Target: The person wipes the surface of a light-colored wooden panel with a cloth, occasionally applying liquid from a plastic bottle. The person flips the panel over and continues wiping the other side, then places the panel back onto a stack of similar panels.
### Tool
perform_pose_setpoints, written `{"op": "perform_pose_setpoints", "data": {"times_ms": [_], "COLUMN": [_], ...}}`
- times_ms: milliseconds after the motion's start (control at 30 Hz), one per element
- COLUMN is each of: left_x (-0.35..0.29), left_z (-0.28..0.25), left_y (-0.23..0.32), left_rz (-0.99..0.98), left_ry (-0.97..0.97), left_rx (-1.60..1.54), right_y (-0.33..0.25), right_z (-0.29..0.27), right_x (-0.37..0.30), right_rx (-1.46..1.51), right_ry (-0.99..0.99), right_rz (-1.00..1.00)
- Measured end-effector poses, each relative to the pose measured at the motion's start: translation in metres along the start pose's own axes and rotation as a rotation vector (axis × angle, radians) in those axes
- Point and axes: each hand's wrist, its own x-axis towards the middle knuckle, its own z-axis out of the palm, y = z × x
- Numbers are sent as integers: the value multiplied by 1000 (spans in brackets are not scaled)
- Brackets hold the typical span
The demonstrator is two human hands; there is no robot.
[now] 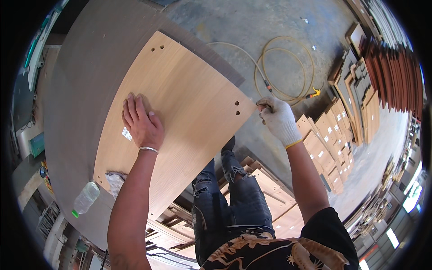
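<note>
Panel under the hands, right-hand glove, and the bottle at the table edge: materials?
Panel: looks like wood-grain laminated board, matte tan, with drilled holes. Glove: white knitted fabric, probably cotton, yellow cuff trim. Bottle: clear plastic, see-through body, green cap.

Light oak-grain panel with 1 small white label, on a grey-brown worktop. White knit glove with yellow cuff on the right hand; silver bangle at the bare left hand. Clear bottle, green cap, near the worktop's lower edge. Yellow hose on grey floor.
</note>
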Motion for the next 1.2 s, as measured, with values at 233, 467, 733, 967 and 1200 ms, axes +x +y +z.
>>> {"op": "perform_pose_setpoints", "data": {"times_ms": [233,467,733,967,1200], "left_x": [0,1,0,-1,0], "left_z": [-2,-2,0,0,-1], "left_y": [0,1,-1,-1,-1], "left_rz": [-10,-14,-22,-22,-26], "left_ry": [-5,-1,6,-14,-17], "left_rx": [-20,-20,-22,-28,-26], "right_y": [-17,-27,5,-21,-27], "right_z": [-5,7,-7,-21,-25], "right_x": [1,-1,3,12,21], "right_rx": [-393,-847,-81,17,-87], "right_ry": [4,21,-23,-222,-285], "right_rz": [-131,-194,-161,114,105]}}
